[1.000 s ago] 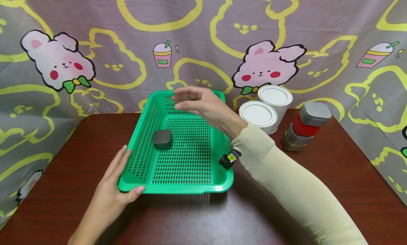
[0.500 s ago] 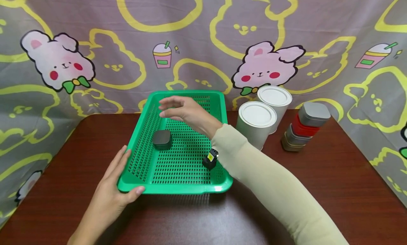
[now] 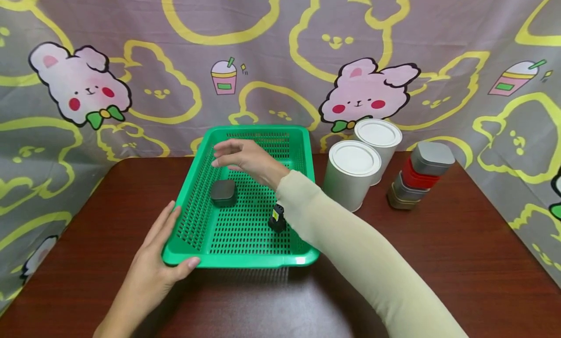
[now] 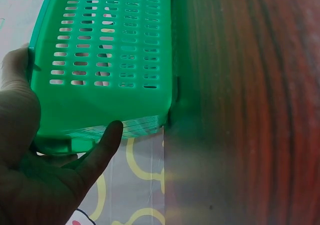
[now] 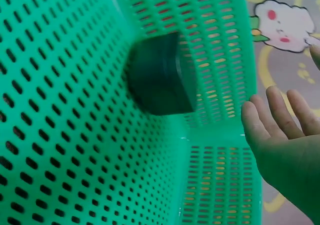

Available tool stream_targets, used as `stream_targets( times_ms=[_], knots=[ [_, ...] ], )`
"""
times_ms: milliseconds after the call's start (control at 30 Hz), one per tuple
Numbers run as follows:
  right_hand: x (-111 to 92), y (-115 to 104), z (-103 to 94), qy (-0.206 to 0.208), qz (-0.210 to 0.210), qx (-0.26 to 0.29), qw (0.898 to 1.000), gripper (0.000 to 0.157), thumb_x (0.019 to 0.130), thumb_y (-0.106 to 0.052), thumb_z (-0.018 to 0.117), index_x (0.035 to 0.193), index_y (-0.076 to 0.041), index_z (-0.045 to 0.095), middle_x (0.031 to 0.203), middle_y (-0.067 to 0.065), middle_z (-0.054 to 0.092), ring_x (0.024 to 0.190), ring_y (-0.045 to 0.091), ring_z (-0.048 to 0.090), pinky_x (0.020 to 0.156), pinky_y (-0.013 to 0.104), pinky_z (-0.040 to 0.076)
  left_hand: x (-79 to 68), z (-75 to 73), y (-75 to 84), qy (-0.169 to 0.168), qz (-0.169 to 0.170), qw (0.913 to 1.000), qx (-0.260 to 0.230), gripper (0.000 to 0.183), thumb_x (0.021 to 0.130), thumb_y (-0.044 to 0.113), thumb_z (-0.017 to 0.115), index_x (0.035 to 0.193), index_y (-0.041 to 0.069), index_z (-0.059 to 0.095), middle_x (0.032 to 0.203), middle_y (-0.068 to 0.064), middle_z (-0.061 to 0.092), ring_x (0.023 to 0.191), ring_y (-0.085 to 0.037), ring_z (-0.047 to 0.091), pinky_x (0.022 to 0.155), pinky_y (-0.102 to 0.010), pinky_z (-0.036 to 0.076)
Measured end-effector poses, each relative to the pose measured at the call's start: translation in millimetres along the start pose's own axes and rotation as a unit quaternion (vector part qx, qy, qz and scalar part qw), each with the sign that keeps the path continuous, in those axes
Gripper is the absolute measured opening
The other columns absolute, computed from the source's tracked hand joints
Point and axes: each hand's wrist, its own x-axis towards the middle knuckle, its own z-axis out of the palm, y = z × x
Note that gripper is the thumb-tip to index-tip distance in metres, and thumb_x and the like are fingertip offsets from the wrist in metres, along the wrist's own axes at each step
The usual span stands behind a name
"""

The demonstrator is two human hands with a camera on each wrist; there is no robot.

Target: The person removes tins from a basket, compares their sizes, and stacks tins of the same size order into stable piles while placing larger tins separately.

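Observation:
A green plastic basket (image 3: 250, 261) with slotted walls rests on the table. My left hand (image 3: 151, 265) grips its near left corner, thumb on the front rim and fingers along the left side; the left wrist view shows this hand (image 4: 55, 170) against the slotted wall. Inside the basket, near its left wall, sits a small dark grey box (image 3: 224, 193) with rounded corners. My right hand (image 3: 250, 158) hovers above the basket, behind the box, with loosely bent fingers and nothing in them. In the right wrist view the hand (image 5: 290, 140) is apart from the box (image 5: 160, 75).
Two white lidded cans (image 3: 350, 182) stand right of the basket, one behind the other. Further right is a leaning stack of small rounded boxes, with a grey one (image 3: 431, 158) on top and a red one (image 3: 421, 175) beneath. A patterned curtain (image 3: 280, 50) hangs behind the table (image 3: 482, 260).
My right hand has moved left and slightly down over the basket, uncovering more of the front can. The left hand, basket and dark grey box have stayed put.

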Motion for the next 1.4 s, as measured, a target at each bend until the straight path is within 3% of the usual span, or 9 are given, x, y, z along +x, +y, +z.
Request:
stream_targets(
  times_ms=[267,500,767,1133,1400],
  knots=[
    [3,12,3.0,-0.013,0.025,-0.065,0.997,0.058,0.097,-0.009,0.073,0.152,-0.008,0.053,0.153,0.010,0.055,0.137,0.025,0.055,0.122,0.047,0.038,0.2,-0.5,1.7,-0.007,-0.005,1.0000,0.000,0.107,0.080,0.020,0.092,0.167,0.022,0.029,0.174,-0.003,0.022,0.138,-0.028,0.039,0.095,0.004,0.024],
    [7,21,1.6,-0.026,0.054,-0.105,0.993,0.061,0.094,-0.006,0.075,0.151,-0.011,0.054,0.154,0.010,0.054,0.145,0.029,0.048,0.122,0.051,0.036,-0.2,-0.1,1.7,-0.006,-0.006,0.9999,-0.004,0.108,0.080,0.021,0.092,0.167,0.024,0.029,0.174,-0.003,0.023,0.139,-0.027,0.038,0.096,0.004,0.023],
    [8,27,2.7,-0.049,0.077,-0.158,0.983,0.064,0.092,-0.002,0.075,0.152,-0.009,0.053,0.155,0.009,0.054,0.144,0.029,0.049,0.121,0.047,0.039,0.7,-1.0,1.7,-0.006,-0.006,1.0000,0.000,0.107,0.080,0.020,0.092,0.167,0.023,0.029,0.174,-0.005,0.023,0.138,-0.028,0.038,0.096,0.004,0.023],
    [9,31,7.1,-0.041,0.105,-0.196,0.974,0.065,0.091,-0.004,0.078,0.151,-0.009,0.054,0.154,0.010,0.053,0.141,0.028,0.050,0.118,0.043,0.042,0.9,-1.6,-0.3,-0.012,-0.007,0.9999,-0.006,0.108,0.079,0.017,0.092,0.167,0.018,0.030,0.175,-0.008,0.022,0.138,-0.037,0.039,0.094,0.004,0.023],
    [9,32,7.7,-0.035,0.111,-0.193,0.974,0.064,0.090,-0.002,0.078,0.149,-0.009,0.056,0.154,0.011,0.053,0.134,0.026,0.054,0.114,0.042,0.044,0.4,-0.5,0.5,-0.007,-0.007,1.0000,0.000,0.107,0.080,0.019,0.092,0.167,0.022,0.029,0.174,-0.004,0.023,0.140,-0.026,0.037,0.095,0.004,0.023]
  ],
)
